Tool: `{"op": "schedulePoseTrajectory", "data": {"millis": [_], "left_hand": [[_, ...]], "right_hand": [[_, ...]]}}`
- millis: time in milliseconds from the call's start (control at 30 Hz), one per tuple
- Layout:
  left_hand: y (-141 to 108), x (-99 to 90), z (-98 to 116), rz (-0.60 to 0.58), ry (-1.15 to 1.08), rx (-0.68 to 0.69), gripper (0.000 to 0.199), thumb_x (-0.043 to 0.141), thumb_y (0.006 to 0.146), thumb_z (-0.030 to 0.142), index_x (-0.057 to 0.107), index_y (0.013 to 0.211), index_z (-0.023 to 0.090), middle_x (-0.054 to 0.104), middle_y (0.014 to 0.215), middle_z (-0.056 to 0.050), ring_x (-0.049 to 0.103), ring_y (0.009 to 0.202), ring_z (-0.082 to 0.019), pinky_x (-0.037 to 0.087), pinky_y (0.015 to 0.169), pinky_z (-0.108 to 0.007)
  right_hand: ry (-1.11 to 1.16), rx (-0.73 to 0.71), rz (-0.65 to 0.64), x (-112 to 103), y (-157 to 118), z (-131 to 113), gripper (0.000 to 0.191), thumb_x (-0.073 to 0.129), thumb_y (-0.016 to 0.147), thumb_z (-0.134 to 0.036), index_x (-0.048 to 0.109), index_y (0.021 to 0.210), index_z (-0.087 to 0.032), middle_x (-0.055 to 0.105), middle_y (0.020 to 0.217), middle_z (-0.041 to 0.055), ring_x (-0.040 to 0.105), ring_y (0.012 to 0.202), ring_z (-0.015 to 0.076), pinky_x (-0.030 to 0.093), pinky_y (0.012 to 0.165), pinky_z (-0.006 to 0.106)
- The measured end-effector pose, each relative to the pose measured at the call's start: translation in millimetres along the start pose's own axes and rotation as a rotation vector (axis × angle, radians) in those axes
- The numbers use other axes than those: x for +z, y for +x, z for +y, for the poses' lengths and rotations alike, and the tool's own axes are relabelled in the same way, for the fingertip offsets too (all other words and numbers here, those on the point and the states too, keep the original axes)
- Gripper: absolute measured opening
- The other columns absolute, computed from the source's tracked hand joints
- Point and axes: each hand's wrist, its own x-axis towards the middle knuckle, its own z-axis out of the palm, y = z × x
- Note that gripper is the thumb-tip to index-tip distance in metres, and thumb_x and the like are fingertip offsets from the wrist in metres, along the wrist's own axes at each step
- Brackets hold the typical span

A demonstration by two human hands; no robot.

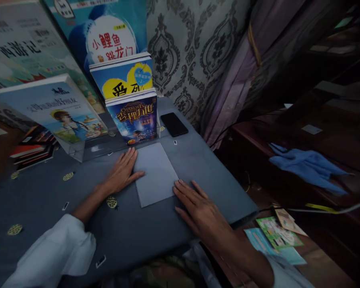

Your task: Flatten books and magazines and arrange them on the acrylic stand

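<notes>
A plain pale sheet of paper [156, 176] lies flat on the dark grey table covering [99, 228], tilted slightly to the left. My left hand [124, 170] rests at its left edge, fingers stretched out and the thumb lying over the paper. At the lower right corner, my right hand [198, 206] lies with fingers extended, its fingertips touching the edge. Neither hand grips anything. Just beyond the sheet stands a dark blue book [135, 120] with gold lettering, in a clear holder.
Behind stand a blue and yellow book [123, 80], a light blue book [57, 104] and larger picture books. A black phone [174, 124] lies by the table's right edge. Thin books [33, 150] are stacked at left. Blue cloth [306, 164] and booklets [279, 234] lie off to the right.
</notes>
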Motion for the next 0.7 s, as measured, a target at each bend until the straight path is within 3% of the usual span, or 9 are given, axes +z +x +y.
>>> {"op": "schedulePoseTrajectory", "data": {"millis": [133,200,300,433,567,700], "left_hand": [[0,3.5,2,0.036,0.008,0.001,0.091,0.023,0.096,0.075,0.017,0.160,0.011,0.021,0.165,-0.020,0.014,0.154,-0.030,0.020,0.124,-0.051],[0,4.2,2,0.042,0.013,-0.004,0.091,0.024,0.096,0.075,0.018,0.159,0.010,0.022,0.164,-0.020,0.016,0.154,-0.030,0.020,0.124,-0.051],[1,3.1,4,0.041,0.020,-0.003,0.089,0.023,0.097,0.074,0.021,0.158,0.010,0.024,0.164,-0.020,0.017,0.154,-0.030,0.021,0.124,-0.050],[1,0.7,7,0.029,0.025,-0.015,0.092,0.021,0.096,0.075,0.024,0.157,0.007,0.023,0.163,-0.021,0.016,0.154,-0.030,0.021,0.124,-0.049],[2,0.5,8,0.028,0.020,-0.016,0.094,0.021,0.095,0.077,0.025,0.156,0.006,0.024,0.163,-0.022,0.017,0.154,-0.030,0.020,0.124,-0.049],[2,1.7,7,0.011,0.019,-0.026,0.094,0.021,0.095,0.077,0.024,0.156,0.006,0.021,0.164,-0.022,0.015,0.155,-0.030,0.019,0.124,-0.048]], "right_hand": [[0.035,-0.036,-0.044,-10,35,5,0.033,0.046,0.101,-0.026,0.064,0.128,-0.019,0.070,0.128,0.0125,0.059,0.130,0.0272,0.039,0.117,0.056],[0.055,-0.087,-0.081,-7,61,6,0.036,0.044,0.101,-0.023,0.060,0.133,-0.017,0.065,0.137,0.0141,0.057,0.132,0.0252,0.041,0.116,0.051],[0.070,-0.184,-0.169,11,104,6,0.044,0.040,0.101,-0.021,0.051,0.143,-0.012,0.054,0.148,0.0167,0.046,0.142,0.0238,0.038,0.119,0.045],[0.036,-0.170,-0.234,41,144,16,0.047,0.035,0.104,-0.024,0.048,0.145,-0.006,0.048,0.152,0.0200,0.038,0.147,0.0250,0.034,0.121,0.045],[0.010,-0.097,-0.181,54,156,43,0.051,0.039,0.103,-0.034,0.046,0.147,-0.008,0.043,0.156,0.0201,0.033,0.149,0.0284,0.031,0.121,0.052],[-0.007,-0.020,-0.140,49,154,63,0.054,0.037,0.103,-0.037,0.045,0.148,-0.008,0.043,0.156,0.0194,0.032,0.150,0.0292,0.031,0.121,0.053]]}}
